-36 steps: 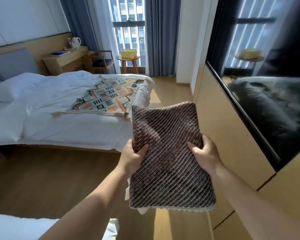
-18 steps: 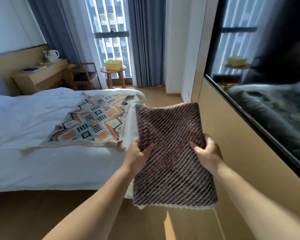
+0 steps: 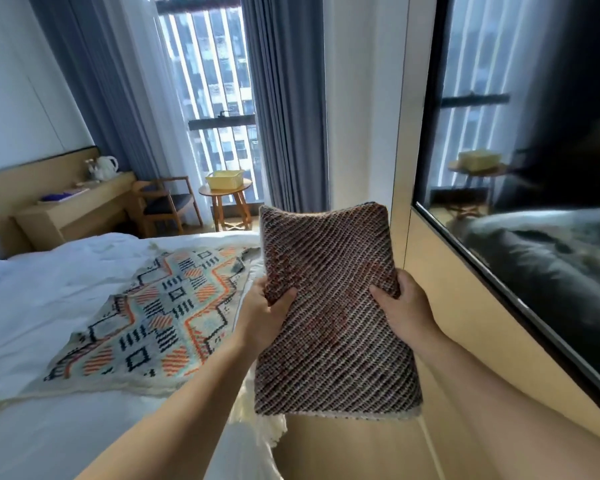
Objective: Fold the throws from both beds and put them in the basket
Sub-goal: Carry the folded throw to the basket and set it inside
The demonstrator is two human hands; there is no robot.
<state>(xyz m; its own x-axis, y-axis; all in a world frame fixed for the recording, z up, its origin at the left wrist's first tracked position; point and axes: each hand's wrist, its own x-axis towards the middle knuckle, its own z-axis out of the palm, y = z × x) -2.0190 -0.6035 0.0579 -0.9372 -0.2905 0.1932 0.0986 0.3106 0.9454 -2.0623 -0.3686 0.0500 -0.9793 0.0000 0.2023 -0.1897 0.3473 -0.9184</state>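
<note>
Two hands, left hand (image 3: 265,315) and right hand (image 3: 404,306), grip the folded brown throw (image 3: 333,306) at mid-length; its long axis runs away from us. Left of the hands, the patterned throw (image 3: 160,317) on the bed (image 3: 32,299) appears nearer than before; the basket (image 3: 224,179) sits far ahead.

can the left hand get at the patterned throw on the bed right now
Probably not yet. The left hand is shut on the folded brown throw, as is the right hand. The patterned throw lies spread just beside it with nothing between, so once freed it looks reachable.
</note>
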